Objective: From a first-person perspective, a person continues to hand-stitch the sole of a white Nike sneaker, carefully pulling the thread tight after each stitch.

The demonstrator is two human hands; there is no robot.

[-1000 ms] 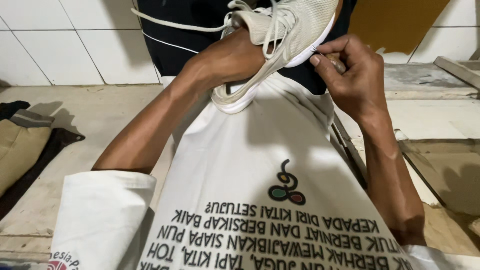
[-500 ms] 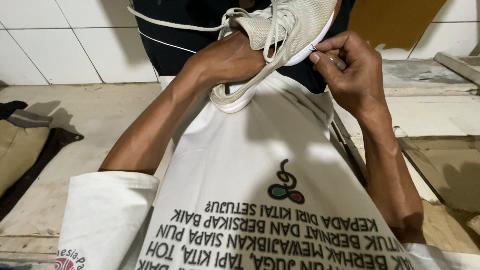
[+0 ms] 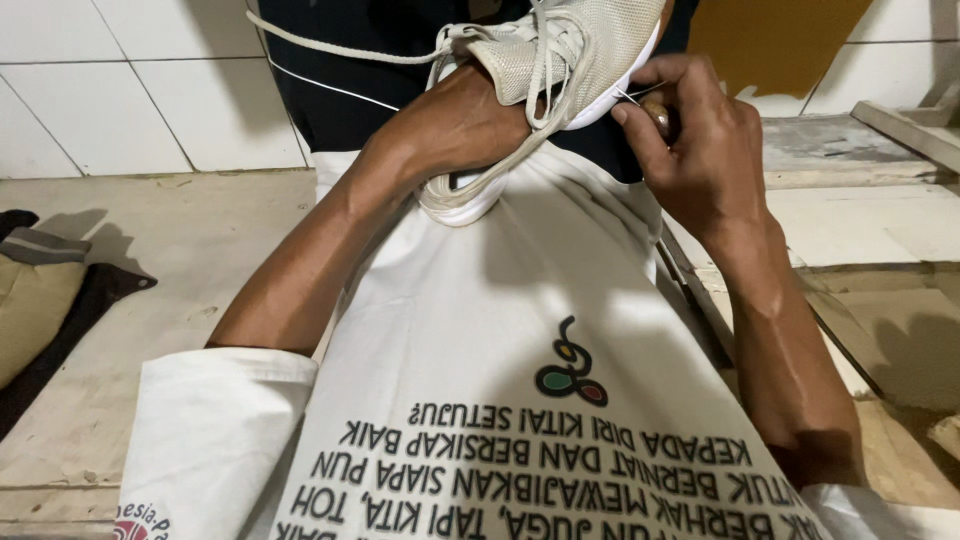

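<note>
Left to right: a dark and tan bag point(image 3: 40, 300) lies on the floor point(image 3: 200, 240) at far left. The left hand point(image 3: 455, 125) holds a pale mesh shoe point(image 3: 570, 50) up against the person's chest, over the white shirt point(image 3: 480, 330); its fingers are hidden behind the shoe, apparently tucked inside it, so the grip is closed on the shoe. Loose laces point(image 3: 340, 45) trail leftward. The right hand point(image 3: 700, 140) pinches a thin needle point(image 3: 632, 98) narrowly at the white sole edge, where upper meets sole. Stitching along that seam appears under way; how much seam is done or left cannot be told, as the far side is hidden. Against the earlier frame, shoe and hands sit almost unchanged, the right hand staying at the same spot on the sole edge.
</note>
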